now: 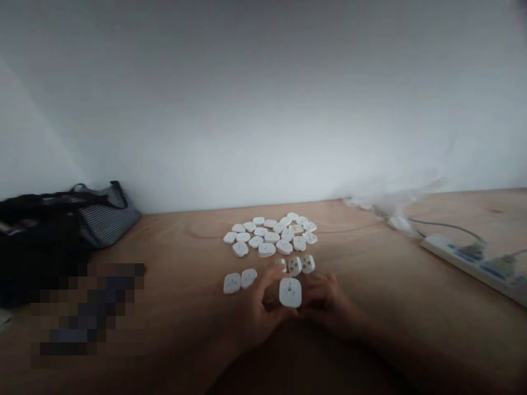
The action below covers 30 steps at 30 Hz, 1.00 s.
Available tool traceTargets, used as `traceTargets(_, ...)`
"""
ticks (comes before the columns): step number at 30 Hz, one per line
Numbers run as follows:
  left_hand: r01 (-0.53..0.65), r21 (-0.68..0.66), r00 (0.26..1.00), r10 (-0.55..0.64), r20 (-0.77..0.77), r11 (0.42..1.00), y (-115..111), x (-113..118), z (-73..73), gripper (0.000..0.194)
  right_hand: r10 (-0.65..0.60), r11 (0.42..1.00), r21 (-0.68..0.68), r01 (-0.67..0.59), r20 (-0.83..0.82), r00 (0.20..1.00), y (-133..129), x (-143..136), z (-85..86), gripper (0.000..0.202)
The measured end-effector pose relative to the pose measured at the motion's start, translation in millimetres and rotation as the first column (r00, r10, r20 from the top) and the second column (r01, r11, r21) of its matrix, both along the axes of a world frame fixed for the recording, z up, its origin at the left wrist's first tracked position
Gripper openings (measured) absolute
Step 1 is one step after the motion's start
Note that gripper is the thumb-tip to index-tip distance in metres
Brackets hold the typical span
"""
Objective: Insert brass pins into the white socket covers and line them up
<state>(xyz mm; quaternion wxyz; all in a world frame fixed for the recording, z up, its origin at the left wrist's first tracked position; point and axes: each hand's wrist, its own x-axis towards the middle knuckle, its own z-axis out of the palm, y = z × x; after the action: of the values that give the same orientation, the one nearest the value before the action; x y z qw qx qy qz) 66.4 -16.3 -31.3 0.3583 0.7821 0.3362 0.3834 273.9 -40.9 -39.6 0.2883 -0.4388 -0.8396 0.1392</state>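
A white rounded-square plastic socket piece (pixel 290 292) is held up in front of me, its slotted face toward the camera. My left hand (pixel 263 299) grips it from the left, thumb below and fingers above. At its right edge the curled fingers of my right hand (pixel 323 296) close against it, partly hidden in shadow. Just beyond the hands stand similar white pieces (pixel 307 264) with dark holes, one partly covered by my left fingers. Two more white pieces (pixel 232 283) lie side by side to the left of my left hand.
Several white pieces (pixel 272 237) lie grouped on the wooden table (pixel 185 285) toward the wall. Crumpled clear plastic (pixel 391 206) and a power strip (pixel 469 260) with plugs and cords lie right. A striped bag (pixel 105 216) and a pixelated patch are on the left.
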Motion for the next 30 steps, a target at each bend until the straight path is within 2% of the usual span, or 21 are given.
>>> traceTargets(1, -0.068, 0.030, 0.998, 0.068, -0.011, 0.997, 5.8, -4.3, 1.5, 0.066, -0.036, 0.999, -0.008, 0.036, 0.011, 0.999, 0.0, 0.7, 0.3, 0.013)
traceTargets(3, -0.129, 0.051, 0.992, 0.129, 0.006, 0.990, 19.3, -13.6, 3.3, 0.064, -0.103, 0.994, -0.031, 0.104, 0.023, 0.994, -0.2, 1.9, 0.6, 0.006)
traceTargets(6, -0.164, 0.028, 0.987, 0.163, 0.012, 0.986, 37.5, -25.8, 3.4, 0.057, -0.157, 0.987, -0.031, 0.158, 0.047, 0.987, -1.1, 2.1, 0.7, 0.004)
traceTargets(13, -0.102, 0.095, 0.962, 0.122, -0.243, 0.990, 53.3, -32.6, 9.2, 0.039, -0.149, 0.988, -0.029, 0.150, 0.029, 0.988, -2.7, 1.7, 0.6, 0.010)
traceTargets(17, -0.049, 0.120, 0.934, 0.088, -0.347, 0.992, 61.3, -32.1, 12.6, 0.042, -0.134, 0.991, -0.010, 0.135, 0.045, 0.990, -1.9, 3.4, 1.0, 0.010)
traceTargets(22, -0.003, 0.143, 0.903, 0.064, -0.425, 0.990, 73.0, -32.2, 9.8, 0.047, -0.120, 0.993, -0.012, 0.121, 0.052, 0.991, -2.2, 3.6, 0.7, 0.010)
traceTargets(25, 0.010, 0.147, 0.896, 0.056, -0.440, 0.989, 73.9, -32.4, 9.2, 0.056, -0.121, 0.993, 0.000, 0.121, 0.036, 0.992, -3.1, 3.1, -0.7, 0.011)
traceTargets(28, -0.013, 0.244, 0.905, 0.115, -0.409, 0.970, 62.7, -34.7, 10.2, 0.069, -0.167, 0.985, 0.039, 0.166, 0.036, 0.985, -1.5, 2.5, -1.9, 0.012)
traceTargets(30, -0.031, 0.357, 0.913, 0.171, -0.370, 0.934, 47.9, -38.5, 10.3, 0.053, -0.214, 0.974, 0.082, 0.210, 0.046, 0.976, 2.8, 1.7, -0.3, 0.017)
